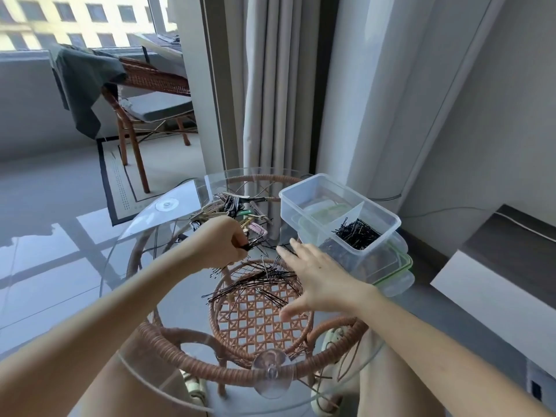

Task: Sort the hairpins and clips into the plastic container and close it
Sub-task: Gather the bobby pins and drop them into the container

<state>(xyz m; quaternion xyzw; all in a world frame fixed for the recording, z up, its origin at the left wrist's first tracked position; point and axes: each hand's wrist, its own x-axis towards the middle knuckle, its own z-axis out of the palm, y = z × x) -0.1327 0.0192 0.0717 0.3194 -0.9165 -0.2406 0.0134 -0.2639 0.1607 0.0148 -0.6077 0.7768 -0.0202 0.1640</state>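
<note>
Pinching hairpins (258, 244) pointing right, left hand (221, 240).

Daylit room — grey curtain (270, 85) by the window (75, 19), rattan chair (144, 94) on glossy tiled floor (45, 236).

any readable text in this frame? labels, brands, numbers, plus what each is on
No readable text in this view.
plastic container: clear walls, no label or brand shows.
green-edged lid under it: no print shows.
round disc on the glass table: any marking too blurred to read.
rug: rows of dots, not letters.
</note>
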